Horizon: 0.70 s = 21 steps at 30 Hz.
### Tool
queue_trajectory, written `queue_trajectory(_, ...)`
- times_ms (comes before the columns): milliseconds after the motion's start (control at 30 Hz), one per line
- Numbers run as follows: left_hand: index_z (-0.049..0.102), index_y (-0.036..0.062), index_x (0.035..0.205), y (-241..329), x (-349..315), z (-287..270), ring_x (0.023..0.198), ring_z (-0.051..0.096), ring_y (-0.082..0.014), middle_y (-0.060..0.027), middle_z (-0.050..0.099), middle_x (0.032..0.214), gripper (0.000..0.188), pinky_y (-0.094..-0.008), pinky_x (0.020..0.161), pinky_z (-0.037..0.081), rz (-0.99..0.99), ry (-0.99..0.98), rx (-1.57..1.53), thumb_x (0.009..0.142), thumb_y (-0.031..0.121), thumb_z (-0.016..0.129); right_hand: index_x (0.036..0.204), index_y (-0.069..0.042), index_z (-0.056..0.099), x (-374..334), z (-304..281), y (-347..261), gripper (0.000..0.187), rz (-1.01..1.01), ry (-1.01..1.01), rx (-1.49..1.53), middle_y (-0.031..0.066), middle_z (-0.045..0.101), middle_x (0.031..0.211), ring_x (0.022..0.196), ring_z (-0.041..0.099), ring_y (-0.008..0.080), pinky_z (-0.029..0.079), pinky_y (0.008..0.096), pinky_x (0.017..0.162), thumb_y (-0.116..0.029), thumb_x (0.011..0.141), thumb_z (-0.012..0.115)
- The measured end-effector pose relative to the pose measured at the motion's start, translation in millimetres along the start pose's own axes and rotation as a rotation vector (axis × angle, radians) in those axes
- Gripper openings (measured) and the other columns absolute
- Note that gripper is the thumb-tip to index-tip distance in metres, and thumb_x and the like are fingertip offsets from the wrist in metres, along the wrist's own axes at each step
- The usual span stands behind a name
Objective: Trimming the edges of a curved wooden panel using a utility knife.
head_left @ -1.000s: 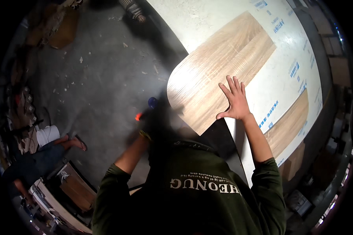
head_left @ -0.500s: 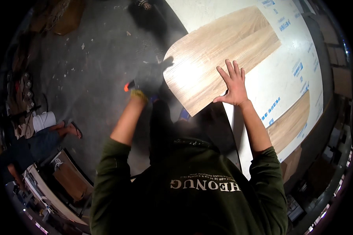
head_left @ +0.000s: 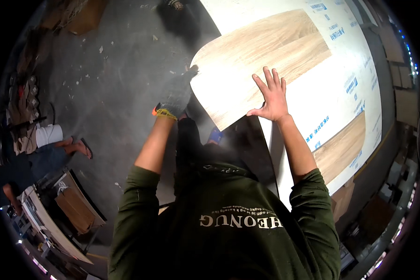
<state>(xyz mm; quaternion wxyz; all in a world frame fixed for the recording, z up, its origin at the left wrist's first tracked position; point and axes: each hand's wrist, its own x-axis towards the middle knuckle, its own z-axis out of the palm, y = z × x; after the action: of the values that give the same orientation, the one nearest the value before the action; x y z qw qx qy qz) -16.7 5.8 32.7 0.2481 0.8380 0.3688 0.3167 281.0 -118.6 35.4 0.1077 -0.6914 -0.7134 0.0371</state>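
A light wood-grain panel (head_left: pixel 266 51) with one rounded end lies on a white board, its rounded end jutting past the board's left edge. My right hand (head_left: pixel 271 101) is bare and presses on its near edge, fingers spread. At the rounded edge is my left hand (head_left: pixel 175 91), in a dark grey glove with a yellow cuff; its thumb touches the rim. The gloved fingers look closed and are partly lost in shadow. An orange tip (head_left: pixel 154 111) shows by the left wrist; what it belongs to is hidden under the hand.
The white board (head_left: pixel 331 88) with blue print carries a second wood-grain piece (head_left: pixel 343 144) at right. A person's leg (head_left: pixel 72 144), a white bucket (head_left: pixel 49 134) and a cart (head_left: pixel 56 224) are at left. Pale scraps dot the grey floor (head_left: pixel 116 70).
My left hand has turned slightly at the rounded edge, and less of the orange piece shows. My right hand stays spread on the panel. The whole view has shifted a little.
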Motion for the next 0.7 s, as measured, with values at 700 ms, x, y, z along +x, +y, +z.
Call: queue_trajectory(700,0.054,0.0142,0.133,33.2,-57.6,50.9,0.074,0.061,-0.0195,-0.0073,0.063,0.086,0.043,-0.0318,0.061,0.05,-0.127,0.147,0.377,0.09,0.012,0.055,0.144,-0.023,0.039,0.0,2.7,3.0,0.12,-0.039,0.017,-0.02,0.0204,0.025,0.152,0.139,0.019,0.0484,0.014,0.0678,0.107,-0.088,0.046,0.062)
